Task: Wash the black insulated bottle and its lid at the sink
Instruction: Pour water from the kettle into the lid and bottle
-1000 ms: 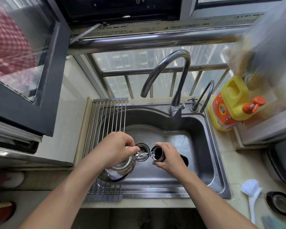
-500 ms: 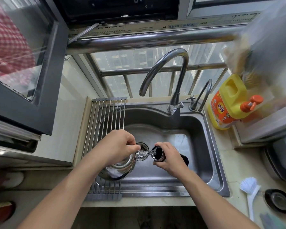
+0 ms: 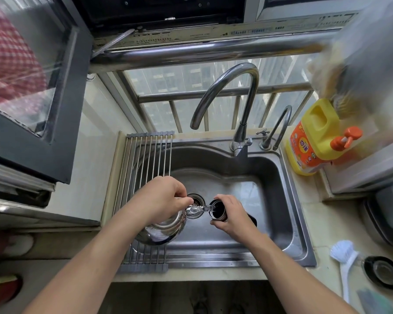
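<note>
Over the steel sink [image 3: 279,200], my right hand [image 3: 233,217] grips the black insulated bottle [image 3: 217,211], held open-mouthed and tilted toward the left. My left hand [image 3: 161,200] holds the handle of a shiny steel kettle [image 3: 161,230], tipped so its spout [image 3: 195,209] points at the bottle's mouth. A thin stream of water runs from the spout into the bottle. A round black lid [image 3: 382,271] lies on the counter at the lower right.
A roll-up drying rack [image 3: 148,159] covers the sink's left part, under the kettle. The tall tap [image 3: 227,91] and a small tap [image 3: 279,125] stand behind the basin. A yellow detergent jug [image 3: 315,137] and a white brush [image 3: 345,261] sit to the right.
Both hands stay in place over the drain; the kettle keeps pouring into the bottle. Only the camera view has shifted slightly.
</note>
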